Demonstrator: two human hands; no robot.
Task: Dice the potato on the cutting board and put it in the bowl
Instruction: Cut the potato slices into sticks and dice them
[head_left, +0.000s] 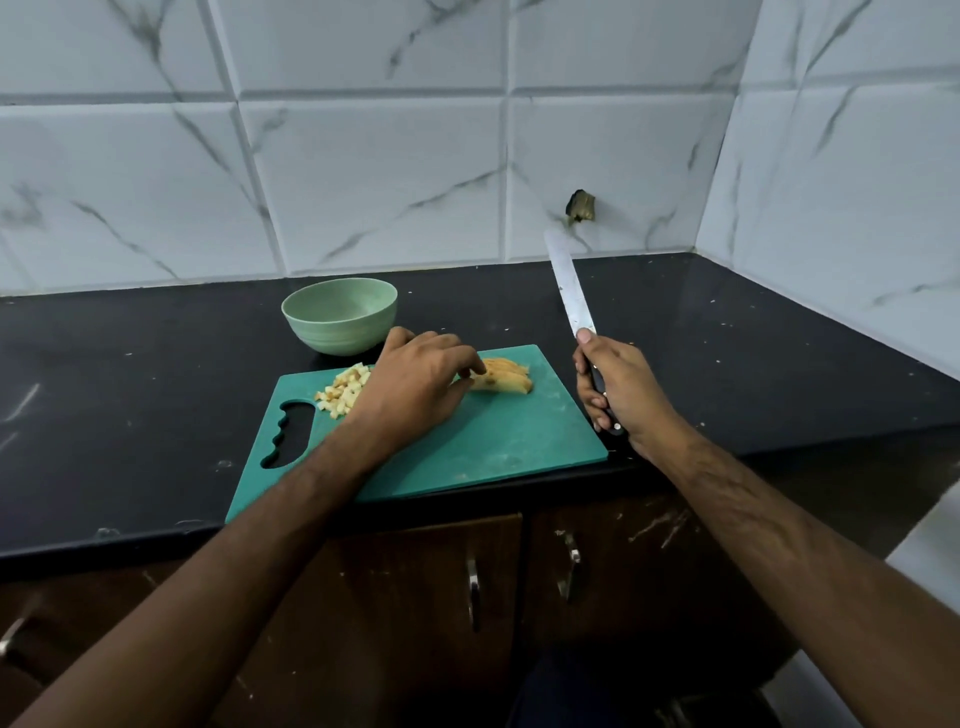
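Note:
A green cutting board (498, 441) lies on the black counter. On its far right part rests a stack of potato slices (506, 379), and my left hand (415, 384) pinches their left end with its fingertips. A pile of small potato dice (344, 391) sits at the board's far left, partly behind my left wrist. My right hand (615, 389) grips the black handle of a long knife (569, 283), held off the board's right edge with the blade pointing up and away. The pale green bowl (340, 314) stands empty just behind the board.
The black counter (130, 389) runs to a marble-tiled wall behind and a side wall on the right. A dark broken hole (581, 205) marks the back wall. Brown cabinet doors with metal handles (472, 587) sit below the counter's front edge.

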